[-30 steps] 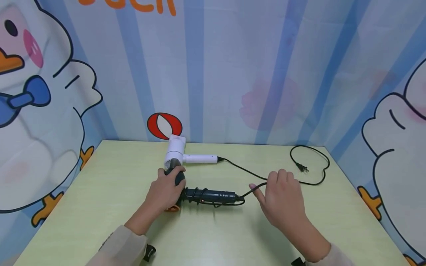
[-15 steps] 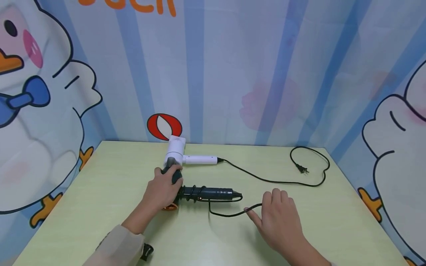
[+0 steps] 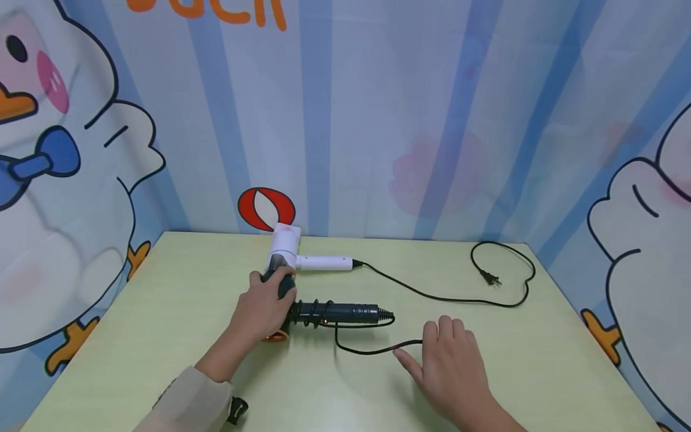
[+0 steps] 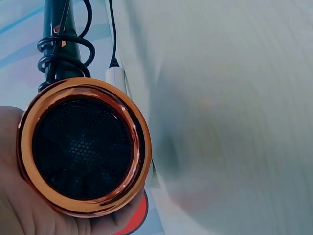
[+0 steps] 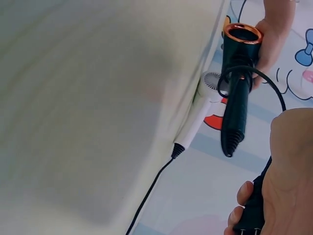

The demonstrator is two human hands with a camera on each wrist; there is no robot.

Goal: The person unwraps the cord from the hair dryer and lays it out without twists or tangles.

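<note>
My left hand (image 3: 264,309) grips the barrel of a dark green hair dryer (image 3: 340,313) with a copper-coloured rim. The dryer's handle points right in the head view. Its black cord (image 3: 372,352) is partly coiled round the handle, and a slack length runs to my right hand (image 3: 453,372). In the right wrist view, that hand holds the cord's black plug (image 5: 252,210) with curled fingers, prongs showing. The left wrist view looks straight at the dryer's round grille (image 4: 82,147), with part of my left hand (image 4: 29,196) behind it.
Behind the dark dryer, a white hair dryer (image 3: 324,263) lies on the pale table (image 3: 162,312). Its black cord (image 3: 459,299) stretches right to a plug (image 3: 490,278) near the back corner. A cartoon-printed curtain (image 3: 356,120) borders the table.
My right hand has moved toward the near edge and slightly left with the plug. The cord now sags in a loop below the handle. The left hand shifts slightly left with the dryer.
</note>
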